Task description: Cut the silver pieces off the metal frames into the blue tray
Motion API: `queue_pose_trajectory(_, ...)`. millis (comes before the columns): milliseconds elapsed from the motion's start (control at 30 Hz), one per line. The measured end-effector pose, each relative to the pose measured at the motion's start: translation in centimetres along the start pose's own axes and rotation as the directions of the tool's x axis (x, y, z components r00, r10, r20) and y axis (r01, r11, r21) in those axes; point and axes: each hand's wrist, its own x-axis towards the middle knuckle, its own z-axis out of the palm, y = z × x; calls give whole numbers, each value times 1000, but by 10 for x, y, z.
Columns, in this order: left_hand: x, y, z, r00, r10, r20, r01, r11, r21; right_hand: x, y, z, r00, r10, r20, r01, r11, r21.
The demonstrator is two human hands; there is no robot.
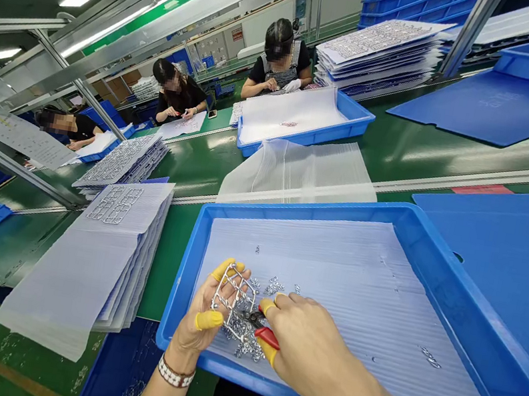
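My left hand (207, 303), with yellow finger covers, holds a silvery lattice frame (230, 290) upright over the blue tray (182, 279). My right hand (296, 338) is closed on red-handled cutters (267, 338), whose dark jaws touch or nearly touch the frame's right side. Under and behind the frame, small silvery pieces (274, 286) lie heaped on the white sheet (336, 257) lining the tray. A few more pieces (430, 357) lie apart at the sheet's right. The exact spot between the jaws is too small to tell.
Left of the tray stands a stack of foam sheets (74, 274) with lattice frames (116, 203) on top. Beyond are a clear plastic sheet (299, 170), another blue tray (358, 124) and tall sheet stacks (378, 62). Three people work across the green bench. A blue board (512, 260) lies right.
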Motion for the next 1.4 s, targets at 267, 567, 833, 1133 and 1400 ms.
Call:
queue_pose_trajectory(267,0,0,2,1000,4,-9,-4,1000,27,-2,0,-2,1000,2,-13,-2,1000,-11)
queue_pose_trajectory(567,-1,2,3,999,-14,-33,16,998,65,-1,0,2,1000,3,0,-3,1000,-22)
queue_pose_trajectory(833,0,1,2,999,-18,-29,20,998,59,0,-3,2,1000,-5,0,5,999,-46)
queue_pose_trajectory(1133,-1,0,-4,999,-6,-33,8,998,57,-3,1,14,998,-27,-64,20,995,-103)
queue_pose_trajectory(1400,-2,0,-5,1000,8,4,-8,1000,-1,4,9,5,994,48,-101,-53,997,-49)
